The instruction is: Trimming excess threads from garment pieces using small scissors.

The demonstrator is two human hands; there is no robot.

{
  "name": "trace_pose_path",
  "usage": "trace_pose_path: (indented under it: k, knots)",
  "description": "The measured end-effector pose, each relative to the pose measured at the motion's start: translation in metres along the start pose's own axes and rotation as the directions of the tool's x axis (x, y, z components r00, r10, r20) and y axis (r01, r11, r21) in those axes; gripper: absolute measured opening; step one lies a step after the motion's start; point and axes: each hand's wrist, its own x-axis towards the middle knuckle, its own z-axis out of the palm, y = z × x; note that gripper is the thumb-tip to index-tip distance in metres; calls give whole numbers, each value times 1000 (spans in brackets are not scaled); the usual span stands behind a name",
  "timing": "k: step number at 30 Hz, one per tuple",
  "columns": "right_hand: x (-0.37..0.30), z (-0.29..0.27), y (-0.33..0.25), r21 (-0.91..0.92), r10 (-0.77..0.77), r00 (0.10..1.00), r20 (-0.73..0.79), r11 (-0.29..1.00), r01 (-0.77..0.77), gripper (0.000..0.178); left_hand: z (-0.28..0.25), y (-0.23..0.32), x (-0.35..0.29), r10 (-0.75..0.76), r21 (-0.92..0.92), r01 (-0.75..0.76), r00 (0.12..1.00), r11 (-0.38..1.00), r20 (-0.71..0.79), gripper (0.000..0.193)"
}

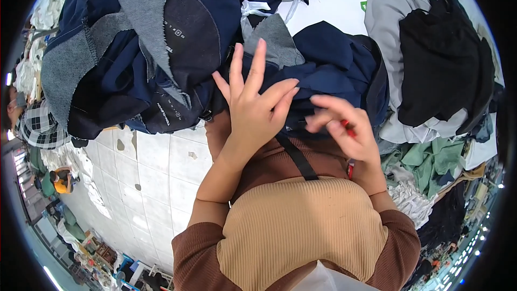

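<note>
My left hand (256, 102) is raised over the dark blue cloth, its three outer fingers spread and its thumb close beside the forefinger. Nothing shows in its grasp. To its right my right hand (347, 129) is partly smeared by motion, the fingers bent around a small red object (349, 129) whose kind is mostly hidden in the palm. Beneath both hands lies a dark blue garment piece (339, 70) with a grey denim-like flap (274, 40). Left of my left hand is a large heap of navy garments (199, 37) with frayed grey undersides.
A white work surface (336, 0) shows behind the cloth. Black fabric (447, 70) lies over light grey cloth (383, 16) at the right, with green cloth pieces (431, 161) below. On the left are a tiled floor (151, 183) and a person in orange (62, 180) farther off.
</note>
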Motion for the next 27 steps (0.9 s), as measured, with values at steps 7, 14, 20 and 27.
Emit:
trace_pose_path:
  k: [7,14,20,27]
  knots:
    - [13,3,-3,-306,81,977,-197,942,-140,28,-7,11,0,147,-328,-101,982,939,120,8]
    - [14,-13,1,-23,29,981,-193,999,-34,7,-3,1,0,134,-741,150,941,655,309,11]
    - [12,-20,-10,324,417,902,-112,873,-364,12,-6,0,-5,76,-799,590,797,112,599,24]
    - [13,-27,6,258,346,913,-217,922,-288,11,-6,-9,-7,10,-788,591,799,170,601,27]
